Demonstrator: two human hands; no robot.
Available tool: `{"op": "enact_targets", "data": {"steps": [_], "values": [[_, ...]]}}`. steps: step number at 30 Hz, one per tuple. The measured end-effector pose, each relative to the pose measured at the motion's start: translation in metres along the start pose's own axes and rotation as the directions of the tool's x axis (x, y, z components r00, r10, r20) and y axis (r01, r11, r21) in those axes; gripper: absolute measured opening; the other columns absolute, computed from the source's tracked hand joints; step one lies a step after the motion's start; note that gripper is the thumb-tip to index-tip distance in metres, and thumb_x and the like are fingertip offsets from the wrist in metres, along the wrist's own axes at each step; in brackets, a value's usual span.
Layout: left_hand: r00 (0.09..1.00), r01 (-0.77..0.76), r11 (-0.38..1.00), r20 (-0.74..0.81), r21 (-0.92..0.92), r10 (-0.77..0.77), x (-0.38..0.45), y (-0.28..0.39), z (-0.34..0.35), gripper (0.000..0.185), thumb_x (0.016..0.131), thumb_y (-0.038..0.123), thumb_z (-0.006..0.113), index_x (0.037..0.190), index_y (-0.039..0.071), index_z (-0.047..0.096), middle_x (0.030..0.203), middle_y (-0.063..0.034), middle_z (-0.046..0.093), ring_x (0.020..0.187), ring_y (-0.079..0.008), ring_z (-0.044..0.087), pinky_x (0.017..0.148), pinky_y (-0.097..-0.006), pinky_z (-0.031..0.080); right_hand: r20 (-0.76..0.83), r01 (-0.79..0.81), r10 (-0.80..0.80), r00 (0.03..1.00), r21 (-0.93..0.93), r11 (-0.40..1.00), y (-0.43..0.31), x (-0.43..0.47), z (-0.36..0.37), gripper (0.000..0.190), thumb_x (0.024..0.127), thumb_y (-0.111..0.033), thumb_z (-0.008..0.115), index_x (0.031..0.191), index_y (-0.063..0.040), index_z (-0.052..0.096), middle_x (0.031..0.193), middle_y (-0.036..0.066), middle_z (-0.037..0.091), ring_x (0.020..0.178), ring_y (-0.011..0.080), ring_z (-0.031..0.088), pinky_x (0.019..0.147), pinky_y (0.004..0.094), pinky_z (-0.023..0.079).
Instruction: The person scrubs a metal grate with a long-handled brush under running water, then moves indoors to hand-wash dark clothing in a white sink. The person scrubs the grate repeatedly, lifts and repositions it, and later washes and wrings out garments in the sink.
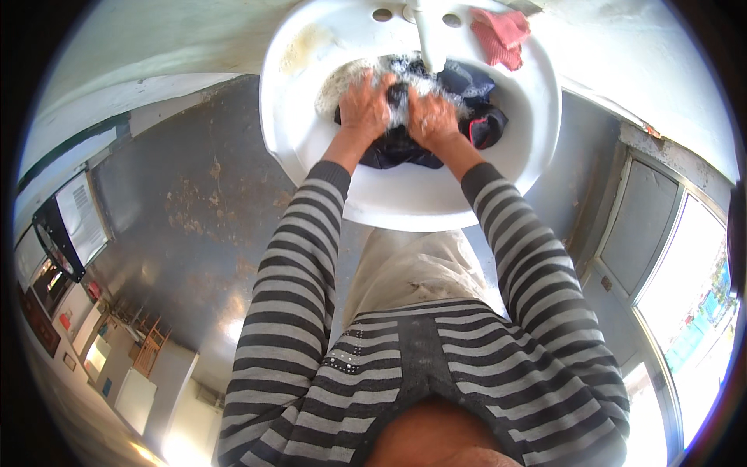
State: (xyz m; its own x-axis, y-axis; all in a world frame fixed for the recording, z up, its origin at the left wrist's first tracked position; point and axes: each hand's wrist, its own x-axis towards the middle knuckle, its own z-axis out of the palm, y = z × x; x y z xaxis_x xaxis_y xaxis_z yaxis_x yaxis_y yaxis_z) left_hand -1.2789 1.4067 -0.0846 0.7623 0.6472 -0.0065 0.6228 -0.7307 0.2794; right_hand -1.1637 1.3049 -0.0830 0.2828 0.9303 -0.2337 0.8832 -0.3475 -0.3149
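Both of my hands are down in a white washbasin [408,204], on a wet, dark garment [402,154] covered partly in suds. My left hand [366,108] grips the cloth on the left, its fingers bent into the foam. Close beside it, my right hand [433,117] clasps the same cloth; its fingertips are hidden by suds. A dark fold with red trim [483,131] lies to the right of my right hand, and bluish-black wet cloth [467,80] is bunched behind it. The white tap spout [430,44] hangs just above the foam.
A folded red knit cloth [503,38] rests on the basin's back right rim. Holes [382,14] flank the tap. A worn grey wall or floor surface [198,175] spreads at the left. On the right stands a grey-framed door [639,227] with bright daylight beyond.
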Motion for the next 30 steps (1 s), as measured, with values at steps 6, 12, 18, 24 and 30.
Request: {"op": "enact_targets", "data": {"steps": [6, 12, 18, 24, 30], "values": [[0.976, 0.206, 0.914, 0.003, -0.35, -0.219, 0.029, -0.008, -0.039, 0.031, 0.087, 0.028, 0.049, 0.109, 0.006, 0.054, 0.102, -0.0195, 0.059, 0.095, -0.0351, 0.057, 0.084, -0.0416, 0.044, 0.059, -0.196, 0.193, 0.979, 0.519, 0.832, 0.021, 0.018, -0.053, 0.042, 0.084, -0.035, 0.05, 0.113, -0.005, 0.054, 0.108, 0.021, 0.058, 0.101, 0.0358, 0.056, 0.089, 0.04, 0.043], [0.91, -0.08, 0.951, -0.411, -0.3, -0.053, -0.032, 0.002, -0.077, 0.031, 0.083, 0.027, 0.058, 0.105, 0.005, 0.055, 0.111, -0.0188, 0.054, 0.106, -0.0351, 0.05, 0.09, -0.0415, 0.04, -0.13, 0.105, -0.06, 0.99, 0.371, 0.923, 0.065, -0.058, -0.085, 0.04, 0.075, -0.018, 0.059, 0.111, -0.002, 0.055, 0.114, 0.019, 0.057, 0.109, 0.0334, 0.052, 0.092, 0.0371, 0.041], [0.95, -0.247, 0.967, -0.214, -0.066, 0.228, -0.081, 0.042, -0.073, 0.055, 0.063, 0.023, 0.077, 0.112, 0.011, 0.056, 0.122, -0.0148, 0.048, 0.114, -0.0319, 0.046, 0.093, -0.0414, 0.038, -0.24, 0.191, -0.18, 0.954, 0.022, 0.981, 0.034, -0.105, -0.078, 0.048, 0.07, -0.01, 0.06, 0.117, -0.006, 0.05, 0.107, 0.016, 0.059, 0.106, 0.0291, 0.054, 0.094, 0.0407, 0.038], [0.966, 0.072, 0.802, -0.159, -0.593, -0.205, -0.042, -0.029, -0.094, 0.023, 0.076, 0.018, 0.063, 0.094, 0.004, 0.064, 0.074, -0.0122, 0.065, 0.068, -0.0277, 0.062, 0.066, -0.0352, 0.048, -0.07, -0.07, 0.069, 0.995, -0.007, 0.998, 0.059, -0.108, -0.049, 0.015, 0.076, -0.007, 0.05, 0.087, -0.01, 0.059, 0.095, 0.008, 0.064, 0.094, 0.0264, 0.06, 0.079, 0.0401, 0.045], [0.935, 0.192, 0.638, -0.057, -0.746, -0.349, -0.022, -0.041, -0.167, 0.03, 0.083, 0.026, 0.061, 0.087, -0.003, 0.063, 0.062, 0.0018, 0.05, 0.059, -0.0098, 0.043, 0.054, -0.0286, 0.039, -0.454, 0.086, 0.061, 0.889, 0.296, 0.951, 0.024, -0.104, -0.058, 0.035, 0.07, -0.024, 0.069, 0.1, -0.008, 0.06, 0.094, 0.015, 0.061, 0.094, 0.0318, 0.058, 0.083, 0.0393, 0.046]]}}
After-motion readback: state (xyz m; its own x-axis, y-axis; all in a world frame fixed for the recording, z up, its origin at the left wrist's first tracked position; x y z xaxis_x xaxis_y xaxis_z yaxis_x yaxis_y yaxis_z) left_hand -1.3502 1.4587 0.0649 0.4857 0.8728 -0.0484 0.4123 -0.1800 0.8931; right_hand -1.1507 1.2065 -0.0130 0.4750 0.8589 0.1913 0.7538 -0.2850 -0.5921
